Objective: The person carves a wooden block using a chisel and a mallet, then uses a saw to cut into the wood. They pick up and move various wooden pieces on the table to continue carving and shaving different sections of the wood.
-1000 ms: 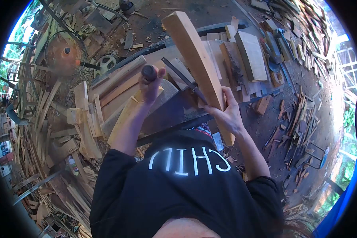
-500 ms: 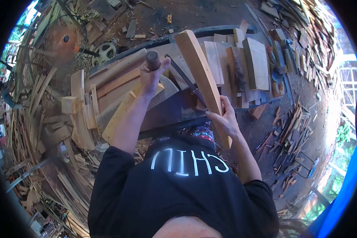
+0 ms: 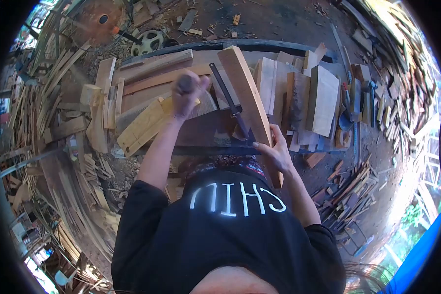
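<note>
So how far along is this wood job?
The long timber looks sawn flat already. It's in the right hand; the left hand grips a blurred, round-ended tool. Probably left: the block with a dark, rough edge. How many pieces remain, I can't tell.

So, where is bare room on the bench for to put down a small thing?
The dark board looks mostly bare between the yellow wood and the metal bar. Right of the long beam, wood blocks lie crowded.

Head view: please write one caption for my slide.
Left hand grips a dark round-ended object; right hand holds a wooden beam.
</note>
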`<state>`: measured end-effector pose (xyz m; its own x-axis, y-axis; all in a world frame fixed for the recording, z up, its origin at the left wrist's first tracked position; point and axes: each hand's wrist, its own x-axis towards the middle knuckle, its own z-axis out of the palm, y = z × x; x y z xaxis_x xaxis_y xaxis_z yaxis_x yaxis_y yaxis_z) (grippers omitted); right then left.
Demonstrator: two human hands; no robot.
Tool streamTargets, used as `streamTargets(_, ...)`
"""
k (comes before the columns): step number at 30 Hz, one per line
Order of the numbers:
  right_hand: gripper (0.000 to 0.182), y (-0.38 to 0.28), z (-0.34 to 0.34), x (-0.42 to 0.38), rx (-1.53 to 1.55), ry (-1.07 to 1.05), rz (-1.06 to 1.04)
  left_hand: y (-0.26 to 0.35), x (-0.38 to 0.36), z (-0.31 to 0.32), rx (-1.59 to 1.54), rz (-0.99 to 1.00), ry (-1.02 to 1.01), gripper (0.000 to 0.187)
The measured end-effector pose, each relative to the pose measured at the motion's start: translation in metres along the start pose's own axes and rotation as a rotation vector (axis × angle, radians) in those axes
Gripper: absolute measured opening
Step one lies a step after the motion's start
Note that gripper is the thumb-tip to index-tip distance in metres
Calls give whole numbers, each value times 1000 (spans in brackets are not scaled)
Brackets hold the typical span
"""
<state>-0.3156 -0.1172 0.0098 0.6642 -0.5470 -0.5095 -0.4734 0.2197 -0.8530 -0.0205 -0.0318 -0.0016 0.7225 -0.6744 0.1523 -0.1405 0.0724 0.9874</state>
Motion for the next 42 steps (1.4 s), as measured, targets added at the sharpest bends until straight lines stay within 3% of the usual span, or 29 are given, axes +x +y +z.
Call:
streamTargets(1,76,1,-5,0,-2,-14,-8,-1,4,-2,8,6,13,26)
streamTargets(3,72,3,-15,3,-50,-8,-17,-3,17,-9,-198,-68,324,29)
streamTargets(7,73,9,-33,4,-106,-41,-75,-13,36,-17,-234,3,436,33)
streamTargets(10,77,16,-40,8,-161,-69,-85,-6,42,-7,-464,-63,592,35)
streamTargets(15,73,14,-41,6,-277,-86,-75,12,29,7,-340,28,465,32)
streamTargets(18,71,9,-39,5,-260,-100,-68,17,18,6,-26,53,198,24)
streamTargets(25,70,-5,-39,8,-237,-72,-105,3,6,1,137,63,12,21)
streamTargets(29,72,-14,-42,12,-212,-47,-119,12,3,-3,46,51,34,22)
streamTargets(38,73,-42,-45,26,-210,-81,-119,20,-2,-29,238,-38,-42,17)
streamTargets(42,71,-72,-39,31,-280,-101,-225,10,-1,-32,129,-82,-45,17)
